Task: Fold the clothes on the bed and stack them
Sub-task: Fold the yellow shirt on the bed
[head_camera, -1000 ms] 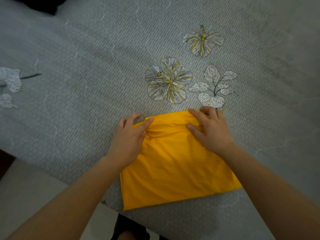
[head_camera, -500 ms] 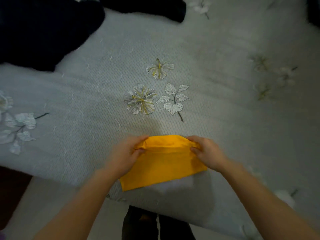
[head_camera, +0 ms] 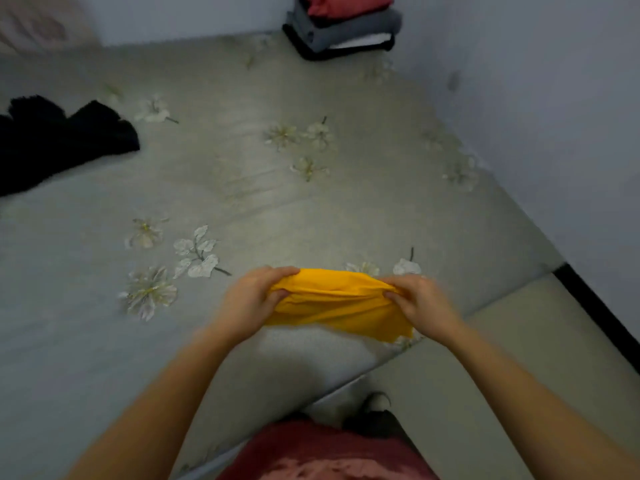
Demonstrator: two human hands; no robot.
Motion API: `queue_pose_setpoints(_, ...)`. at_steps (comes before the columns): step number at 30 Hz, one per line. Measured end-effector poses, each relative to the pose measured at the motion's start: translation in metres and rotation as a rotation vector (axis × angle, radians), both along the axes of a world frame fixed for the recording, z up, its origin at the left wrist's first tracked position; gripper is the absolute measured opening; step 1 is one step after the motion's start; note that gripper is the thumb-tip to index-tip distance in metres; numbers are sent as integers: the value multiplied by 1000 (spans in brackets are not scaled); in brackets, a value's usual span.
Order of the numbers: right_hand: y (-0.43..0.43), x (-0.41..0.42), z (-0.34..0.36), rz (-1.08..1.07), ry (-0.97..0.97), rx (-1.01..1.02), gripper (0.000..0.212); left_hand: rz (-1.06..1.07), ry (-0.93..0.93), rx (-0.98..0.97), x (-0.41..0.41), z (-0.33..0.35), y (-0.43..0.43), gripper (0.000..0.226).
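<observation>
Now my left hand (head_camera: 249, 299) and my right hand (head_camera: 420, 306) each pinch one end of the folded yellow cloth (head_camera: 339, 303). My thumbs press on the near side and my fingers curl over the far edge. The bits of cloth under my fingers are hidden.

The cloth is up in the air between my hands, over the near right part of the bed (head_camera: 242, 188). It sags a little in the middle, and one corner droops down by my right wrist.

Far away, in the corner by the wall (head_camera: 554, 98), sits a stack of folded clothes (head_camera: 343, 29). It is black at the bottom, then white, gray and red. Its top is cut off by the picture edge.

On the far left of the bed lies a black heap (head_camera: 59, 140). It is cut off too, and it is too dark for me to tell what it is. The whole picture is a bit blurry.
</observation>
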State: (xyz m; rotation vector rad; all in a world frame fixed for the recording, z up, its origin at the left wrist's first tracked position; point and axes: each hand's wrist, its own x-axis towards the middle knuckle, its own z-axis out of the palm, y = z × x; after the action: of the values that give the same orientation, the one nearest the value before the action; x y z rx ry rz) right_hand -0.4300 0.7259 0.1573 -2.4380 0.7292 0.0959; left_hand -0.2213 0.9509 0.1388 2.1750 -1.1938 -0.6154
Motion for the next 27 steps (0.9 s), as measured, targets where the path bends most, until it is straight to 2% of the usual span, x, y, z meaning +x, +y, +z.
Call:
queue_pose_setpoints(9,-112,-162,32,-431,-193,-6,24,-364,-115,-64,-102,48,-189,53)
queue_pose_setpoints(14,-182,-283,46,-540,-236,-29,22,-468,-137,-102,-205,56,-289,48)
queue_pose_setpoints(20,-257,-410,65,-609,-262,-45,20,-553,-39,-142,-317,60,-392,47)
queue_pose_setpoints(27,-348,-487,58,-737,-311,6,19,-645,-61,-165,-387,71,-512,40)
